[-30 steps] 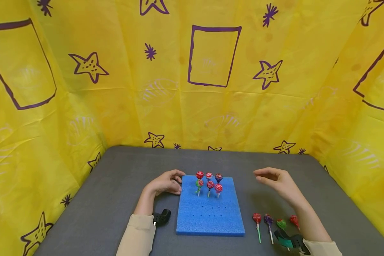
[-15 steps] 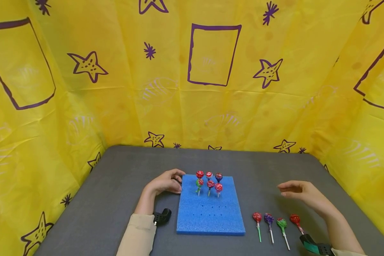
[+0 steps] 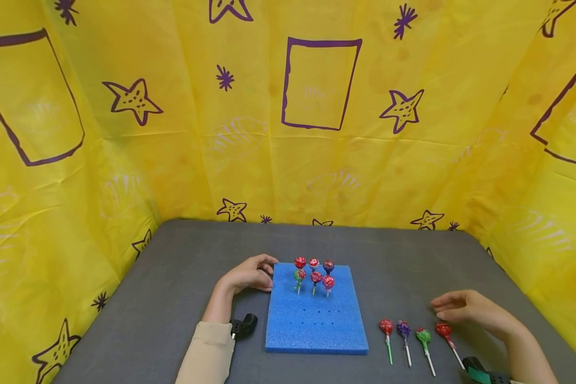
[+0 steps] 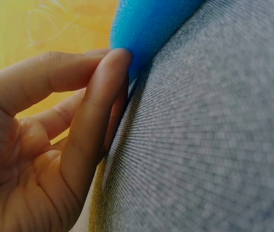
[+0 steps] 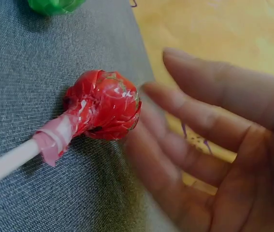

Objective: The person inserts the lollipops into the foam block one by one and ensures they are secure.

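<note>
My left hand (image 3: 252,274) rests against the left edge of a blue foam board (image 3: 312,336), its thumb and fingertips touching the foam's side (image 4: 151,29). Several wrapped lollipops stand upright in two rows in the board's far half, among them a pink one (image 3: 328,281) and a green-and-red one (image 3: 300,275). My right hand (image 3: 477,312) hovers at the right, just beyond a red lollipop (image 3: 444,330) lying on the table. In the right wrist view its fingers are spread and relaxed beside the red wrapped head (image 5: 105,104), holding nothing; whether they touch it I cannot tell.
Left of that lollipop lie a green one (image 3: 423,336), a purple one (image 3: 404,329) and another red one (image 3: 386,326), sticks toward me. Rows of small holes (image 3: 319,311) mark the board's near half. Yellow patterned cloth (image 3: 317,176) walls in the grey table (image 3: 197,250).
My right hand has moved right and then toward me, from beside the board to the rightmost red lollipop, uncovering the lollipops there. My left hand and the board have stayed put.
</note>
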The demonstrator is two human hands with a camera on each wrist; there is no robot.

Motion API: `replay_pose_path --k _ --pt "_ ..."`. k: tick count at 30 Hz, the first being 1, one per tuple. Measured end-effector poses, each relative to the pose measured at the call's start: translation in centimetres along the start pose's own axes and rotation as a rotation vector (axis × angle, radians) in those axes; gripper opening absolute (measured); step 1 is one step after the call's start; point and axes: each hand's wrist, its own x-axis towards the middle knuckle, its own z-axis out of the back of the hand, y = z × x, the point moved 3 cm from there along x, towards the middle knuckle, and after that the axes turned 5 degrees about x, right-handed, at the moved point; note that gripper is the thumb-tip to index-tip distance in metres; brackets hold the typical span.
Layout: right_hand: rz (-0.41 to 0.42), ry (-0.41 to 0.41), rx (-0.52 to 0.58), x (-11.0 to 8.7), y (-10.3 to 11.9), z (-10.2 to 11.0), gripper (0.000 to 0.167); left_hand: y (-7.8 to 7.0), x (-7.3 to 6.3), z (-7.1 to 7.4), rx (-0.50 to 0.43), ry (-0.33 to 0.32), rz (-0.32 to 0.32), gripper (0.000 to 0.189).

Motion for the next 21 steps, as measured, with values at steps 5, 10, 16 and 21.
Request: replay_pose_path --k 5,10,16,21 --pt "-0.091 0.023 0.032 -0.4 -0.8 0.2 0.05 -0.1 0.0 -0.1 0.003 0.001 -0.002 0.06" --pt "-0.106 0.028 0.032 -0.5 -1.0 0.2 0.051 -0.1 0.0 -0.1 0.005 0.0 -0.004 0.06" --pt "-0.091 0.066 0.027 -0.2 -1.0 -0.4 0.05 0.0 -0.2 -0.1 0.004 0.004 -0.005 0.061" --pt "-0.069 0.08 0.009 -0.1 -0.7 -0.8 0.048 0.0 -0.1 0.0 -0.001 0.001 -0.001 0.061"
